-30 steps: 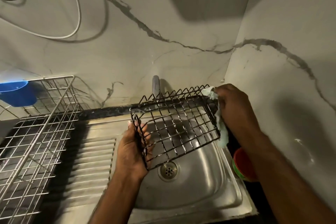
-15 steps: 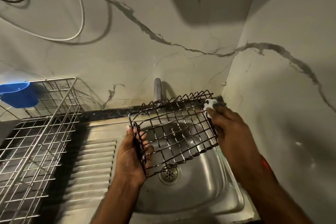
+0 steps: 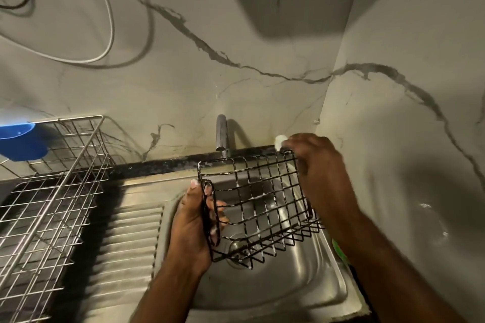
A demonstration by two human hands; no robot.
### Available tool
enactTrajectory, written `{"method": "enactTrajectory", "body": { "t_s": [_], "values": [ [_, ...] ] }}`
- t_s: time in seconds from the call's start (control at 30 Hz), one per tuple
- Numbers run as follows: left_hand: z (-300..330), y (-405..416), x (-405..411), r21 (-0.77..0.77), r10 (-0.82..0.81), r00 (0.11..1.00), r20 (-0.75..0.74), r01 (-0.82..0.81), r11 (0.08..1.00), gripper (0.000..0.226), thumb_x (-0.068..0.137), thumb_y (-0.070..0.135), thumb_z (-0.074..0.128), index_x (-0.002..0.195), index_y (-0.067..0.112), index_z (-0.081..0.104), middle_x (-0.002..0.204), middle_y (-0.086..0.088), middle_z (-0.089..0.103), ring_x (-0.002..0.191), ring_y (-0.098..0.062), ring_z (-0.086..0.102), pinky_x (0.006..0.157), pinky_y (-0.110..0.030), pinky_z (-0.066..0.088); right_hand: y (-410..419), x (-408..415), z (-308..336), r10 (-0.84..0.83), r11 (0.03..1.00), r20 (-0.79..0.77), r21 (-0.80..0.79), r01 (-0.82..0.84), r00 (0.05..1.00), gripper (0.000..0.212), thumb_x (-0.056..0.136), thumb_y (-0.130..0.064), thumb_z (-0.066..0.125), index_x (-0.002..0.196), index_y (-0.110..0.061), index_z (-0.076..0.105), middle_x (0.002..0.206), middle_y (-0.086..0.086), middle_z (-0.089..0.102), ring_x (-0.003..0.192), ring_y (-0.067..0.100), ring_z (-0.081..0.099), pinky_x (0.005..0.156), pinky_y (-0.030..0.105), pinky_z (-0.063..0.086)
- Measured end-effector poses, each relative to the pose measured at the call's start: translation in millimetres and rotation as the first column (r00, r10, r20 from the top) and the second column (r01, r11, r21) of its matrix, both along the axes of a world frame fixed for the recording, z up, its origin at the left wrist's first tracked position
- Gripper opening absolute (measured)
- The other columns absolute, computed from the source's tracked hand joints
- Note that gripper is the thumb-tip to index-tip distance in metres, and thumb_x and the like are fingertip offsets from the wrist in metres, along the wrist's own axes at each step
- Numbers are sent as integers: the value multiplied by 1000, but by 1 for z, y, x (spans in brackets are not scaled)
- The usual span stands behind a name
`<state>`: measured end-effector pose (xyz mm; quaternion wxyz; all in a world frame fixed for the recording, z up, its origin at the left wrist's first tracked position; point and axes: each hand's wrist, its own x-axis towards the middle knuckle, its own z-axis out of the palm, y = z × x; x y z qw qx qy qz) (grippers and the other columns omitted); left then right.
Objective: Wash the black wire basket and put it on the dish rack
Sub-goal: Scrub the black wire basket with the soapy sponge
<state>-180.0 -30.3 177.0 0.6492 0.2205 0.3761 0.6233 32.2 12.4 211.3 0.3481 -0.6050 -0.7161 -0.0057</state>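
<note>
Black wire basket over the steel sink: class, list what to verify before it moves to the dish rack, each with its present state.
1. Left hand grips the black wire basket by its end: ok.
2. Right hand holds the pale scrubbing cloth at the far corner: ok.
3. Basket sits over the stainless steel sink: ok.
4. Suds rinsed off: cannot tell.
5. Steel tap running: cannot tell.
6. Silver wire dish rack has room: ok.

Black wire basket (image 3: 258, 199), brushed-steel sink (image 3: 301, 278)
</note>
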Motion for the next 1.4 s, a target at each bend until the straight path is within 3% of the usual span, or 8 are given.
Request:
{"method": "enactTrajectory", "body": {
  "t_s": [0.2,0.33,0.47,0.6,0.77,0.9,1.17,1.4],
  "values": [
    [-2,4,-10,-41,29,997,73,-26,999,23,89,44,56,77,25,59,56,5,50,41,-7,47,34,-17,40,-28,-13,2,189,974,-92,144,-174,978,38,86,3,61,120,-11,72,120,4,66,112,19,60,99,16,46],
    [-4,7,-10,-21,14,996,87,-12,1000,24,90,45,55,76,26,59,59,7,46,43,-4,45,35,-16,38,-22,4,-11,74,992,-133,111,-59,988,39,89,5,65,124,-12,69,124,5,65,114,21,60,100,37,53],
    [-4,4,-5,6,-10,999,54,9,1000,30,93,42,53,70,25,63,56,6,51,42,-6,48,38,-18,42,-6,29,-17,-48,999,-286,-5,48,957,34,96,1,57,123,-17,68,120,0,65,109,18,63,98,33,52],
    [-1,3,-2,16,-14,1000,-14,14,1000,32,94,43,53,70,25,65,56,3,54,41,-8,49,38,-18,41,-20,2,-8,17,1000,-185,15,-14,983,38,90,4,64,122,-16,69,123,3,65,111,17,63,100,30,52],
    [3,3,3,49,-8,997,-78,11,999,41,100,40,49,68,26,69,59,6,55,46,-6,55,37,-17,42,-51,-43,7,326,937,-76,159,-311,942,40,89,2,64,126,-11,66,125,7,62,114,22,60,98,30,52],
    [2,2,-1,62,-16,986,-169,27,998,33,104,43,47,90,21,66,70,0,57,51,-10,54,40,-20,42,-55,-51,14,464,872,105,120,-475,879,67,86,7,68,145,-17,49,127,3,62,114,16,54,92,30,53],
    [10,0,0,86,-20,982,-189,37,996,31,100,42,48,83,20,61,64,3,58,50,-9,53,39,-21,36,-35,-42,7,409,888,-44,248,-387,911,43,85,12,63,120,-11,69,119,3,65,121,21,55,104,34,48],
    [14,-3,3,106,-3,972,-236,29,994,30,102,36,45,84,16,58,58,2,60,51,-11,63,38,-20,36,-18,-26,-2,150,965,-243,245,-89,958,47,77,20,66,115,-8,74,118,7,67,111,10,60,102,12,43]
  ]
}}
